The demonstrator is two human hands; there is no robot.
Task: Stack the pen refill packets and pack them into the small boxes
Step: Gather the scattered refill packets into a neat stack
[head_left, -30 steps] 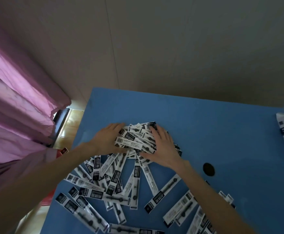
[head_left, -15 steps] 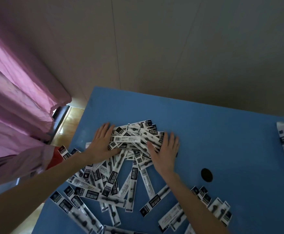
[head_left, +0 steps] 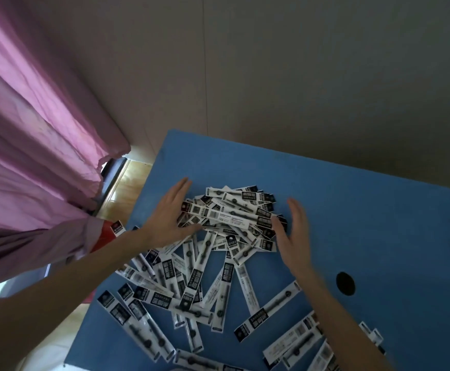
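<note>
Both hands lie flat with straight fingers, one on each side of a small heap of pen refill packets (head_left: 232,215). The left hand (head_left: 169,218) is pressed against the left end of the heap, its thumb and fingers touching the packets there. The right hand (head_left: 293,234) stands on its edge at the right end of the heap, palm turned toward the packets and touching them. Neither hand is curled around anything; the heap sits squeezed between the two open palms.

The heap is near the far left part of the blue table (head_left: 352,210). Its packets are long, thin and white with black labels, and they lie mostly sideways across each other.

More loose packets (head_left: 191,285) are spread out below the heap, closer to the person, pointing many ways and lying over one another. Some run under the left arm, and a few more lie by the right arm near the bottom edge of the view.

A round dark hole (head_left: 345,283) is in the table, to the right of the right wrist.

Left of the table hangs a pink curtain (head_left: 31,129). Beside the table's left edge sits something red (head_left: 106,236) with a black and white label on it. A plain grey wall (head_left: 298,76) is behind the table.
</note>
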